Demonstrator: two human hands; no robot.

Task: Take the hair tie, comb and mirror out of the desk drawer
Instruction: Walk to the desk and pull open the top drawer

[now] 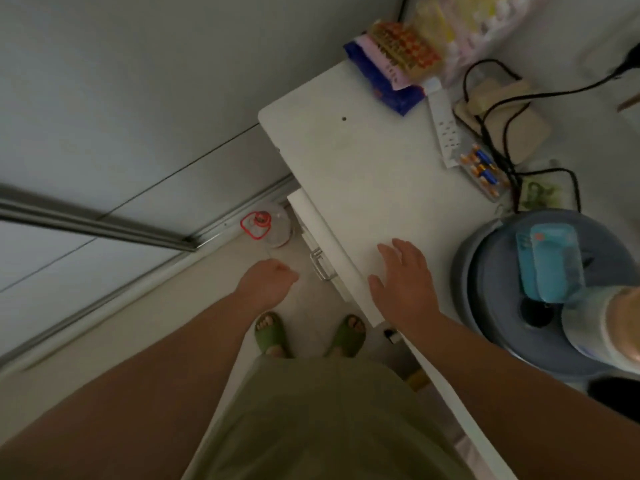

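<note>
The white desk (363, 161) runs from the upper middle to the lower right. Under its front edge the drawer (313, 220) looks closed, with a metal handle (321, 265) on its front. My left hand (268, 285) hovers just left of that handle, fingers curled in a loose fist with nothing in it. My right hand (403, 282) lies flat on the desk's front edge, fingers spread. The hair tie, comb and mirror are hidden from view.
A big water bottle (540, 292) with a blue pump stands at the desk's right. A power strip (445, 126), batteries (483, 171), cables and snack packets (394, 64) fill the far side. A clear jug with a red handle (268, 225) sits on the floor beside the drawer.
</note>
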